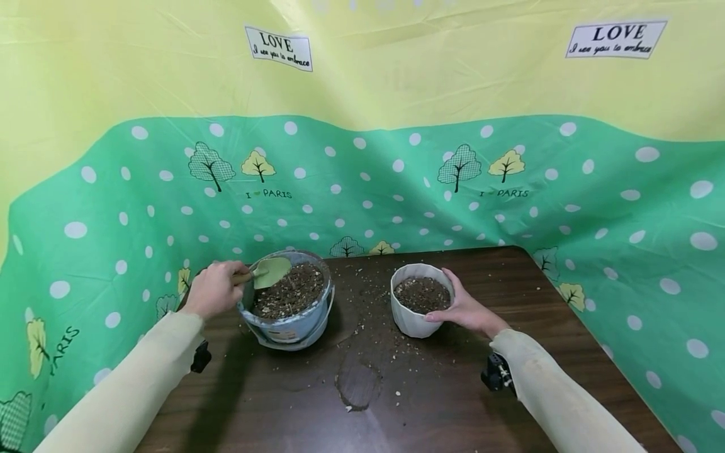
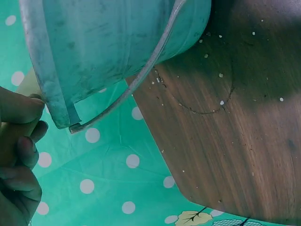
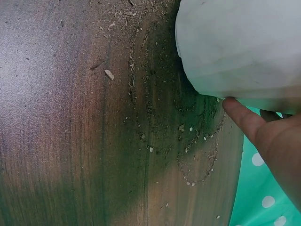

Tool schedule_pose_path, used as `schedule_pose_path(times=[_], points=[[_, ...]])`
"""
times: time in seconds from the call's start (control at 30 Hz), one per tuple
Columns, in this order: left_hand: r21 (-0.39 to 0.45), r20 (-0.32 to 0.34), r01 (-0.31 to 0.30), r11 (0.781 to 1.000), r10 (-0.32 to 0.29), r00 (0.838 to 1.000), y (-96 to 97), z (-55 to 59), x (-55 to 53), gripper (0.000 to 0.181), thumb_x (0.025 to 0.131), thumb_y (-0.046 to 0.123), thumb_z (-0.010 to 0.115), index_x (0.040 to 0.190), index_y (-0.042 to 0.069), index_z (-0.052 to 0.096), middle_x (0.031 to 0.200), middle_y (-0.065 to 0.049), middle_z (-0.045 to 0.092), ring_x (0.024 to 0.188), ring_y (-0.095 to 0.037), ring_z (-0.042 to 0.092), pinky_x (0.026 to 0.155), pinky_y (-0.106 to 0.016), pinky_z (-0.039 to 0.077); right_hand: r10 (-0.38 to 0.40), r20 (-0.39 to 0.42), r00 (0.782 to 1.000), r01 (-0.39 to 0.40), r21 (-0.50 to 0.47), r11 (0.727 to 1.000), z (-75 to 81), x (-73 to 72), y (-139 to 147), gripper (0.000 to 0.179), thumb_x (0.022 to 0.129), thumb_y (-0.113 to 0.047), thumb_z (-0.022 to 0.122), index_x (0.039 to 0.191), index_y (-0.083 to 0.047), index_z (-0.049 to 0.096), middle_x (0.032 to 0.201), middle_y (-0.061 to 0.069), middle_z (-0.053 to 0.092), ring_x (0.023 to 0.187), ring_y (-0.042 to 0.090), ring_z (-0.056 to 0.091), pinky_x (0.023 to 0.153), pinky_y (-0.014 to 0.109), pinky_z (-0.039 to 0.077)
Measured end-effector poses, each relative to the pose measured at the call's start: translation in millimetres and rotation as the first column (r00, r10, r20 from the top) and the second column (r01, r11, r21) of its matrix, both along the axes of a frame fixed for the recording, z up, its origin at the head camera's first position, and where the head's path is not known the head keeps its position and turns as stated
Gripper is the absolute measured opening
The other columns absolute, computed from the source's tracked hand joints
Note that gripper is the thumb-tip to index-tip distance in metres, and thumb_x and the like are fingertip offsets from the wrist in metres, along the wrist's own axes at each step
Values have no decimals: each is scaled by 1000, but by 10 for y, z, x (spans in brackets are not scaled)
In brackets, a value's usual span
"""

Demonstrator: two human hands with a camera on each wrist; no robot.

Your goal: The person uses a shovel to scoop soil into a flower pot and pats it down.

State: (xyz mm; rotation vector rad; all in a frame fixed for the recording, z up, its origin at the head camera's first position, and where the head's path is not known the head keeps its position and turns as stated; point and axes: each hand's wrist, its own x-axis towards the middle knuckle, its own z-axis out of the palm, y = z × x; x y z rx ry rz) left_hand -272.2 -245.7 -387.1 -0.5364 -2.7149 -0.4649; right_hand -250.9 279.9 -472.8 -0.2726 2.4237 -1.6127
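Note:
My left hand [image 1: 214, 290] grips the handle of a small trowel [image 1: 273, 272] with a pale green blade. The blade lies over the soil at the left side of a blue-grey bucket [image 1: 294, 331], which is filled with dark soil [image 1: 294, 299]. In the left wrist view the bucket's wall [image 2: 108, 47] and its hanging handle [image 2: 141, 77] show, with my curled fingers beside the rim. On the right, my right hand [image 1: 467, 308] holds a white faceted pot [image 1: 410, 321] by its right side, thumb at the front. Dark soil [image 1: 421, 294] fills much of the pot.
Both vessels stand on a dark wood-grain table [image 1: 442, 402]. Soil crumbs and white bits are scattered between them, and a ring of soil [image 1: 358, 384] marks the front middle. A green and yellow printed cloth [image 1: 362, 163] hangs behind and at both sides.

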Motion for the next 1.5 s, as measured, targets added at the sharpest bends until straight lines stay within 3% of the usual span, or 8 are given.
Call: schedule_pose_path(times=[0.27, 0.47, 0.87, 1.07, 1.17, 1.23, 1.37, 1.5], points=[[21, 84, 20, 1000, -22, 996, 1, 47, 11, 18, 80, 0, 66, 95, 6, 75, 86, -11, 72, 68, -26, 64, 55, -46, 51, -1, -1, 1000, 1, 1, 1000, 12, 11, -19, 123, 78, -19, 86, 157, -11, -8, 156, 28, 6, 142, 47, 14, 111, 65, 16], [46, 191, 66, 997, -74, 979, 35, 94, 9, 13, 82, 3, 70, 92, 8, 76, 80, -1, 70, 60, -15, 57, 56, -39, 46, -3, -3, 1000, 3, 7, 1000, 10, 11, -12, 123, 78, -18, 86, 157, -11, -9, 156, 28, 6, 141, 48, 13, 110, 65, 15], [29, 420, 125, 992, -126, 899, 64, 295, -55, 12, 85, 6, 71, 94, 5, 77, 78, -1, 69, 58, -15, 54, 52, -33, 45, 1, -11, 1000, -1, 23, 1000, 16, 25, -4, 123, 78, -20, 85, 157, -9, -8, 155, 29, 8, 141, 49, 15, 110, 65, 15], [-119, 397, 167, 979, -108, 911, 136, 402, -68, 18, 87, 8, 64, 77, 13, 77, 58, 8, 54, 49, -12, 40, 46, -30, 35, 8, 0, 1000, -8, 3, 1000, 29, 21, -9, 123, 79, -19, 85, 157, -10, -10, 155, 28, 6, 141, 49, 15, 111, 64, 17], [-188, 384, 162, 969, -79, 920, 194, 497, -70, 28, 80, 2, 58, 56, 17, 57, 54, 9, 32, 49, -11, 25, 46, -29, 24, 12, 8, 1000, -11, -19, 1000, 29, 21, -8, 123, 79, -18, 85, 157, -12, -10, 156, 28, 4, 141, 48, 15, 110, 62, 21], [-222, 395, 157, 962, -59, 917, 221, 579, -76, 29, 76, 1, 56, 53, 19, 50, 56, 9, 29, 50, -12, 22, 47, -29, 21, 16, 8, 1000, -16, -31, 999, 25, 21, -7, 123, 79, -18, 85, 157, -13, -11, 156, 27, 3, 140, 48, 16, 109, 60, 23], [-276, 457, 177, 945, -33, 889, 240, 777, -107, 29, 74, 5, 61, 51, 19, 51, 52, 9, 33, 48, -11, 26, 45, -27, 23, 17, -11, 1000, -17, -29, 999, 6, 19, 2, 122, 79, -17, 85, 157, -12, -9, 156, 28, 3, 139, 48, 18, 108, 60, 23], [-263, 566, 239, 935, -51, 823, 241, 1013, -135, 33, 75, 7, 65, 49, 19, 49, 47, 9, 35, 45, -9, 24, 44, -25, 24, 19, -17, 1000, -19, -23, 1000, -1, 15, 4, 122, 79, -17, 85, 157, -12, -9, 156, 28, 3, 140, 48, 17, 109, 61, 23]])
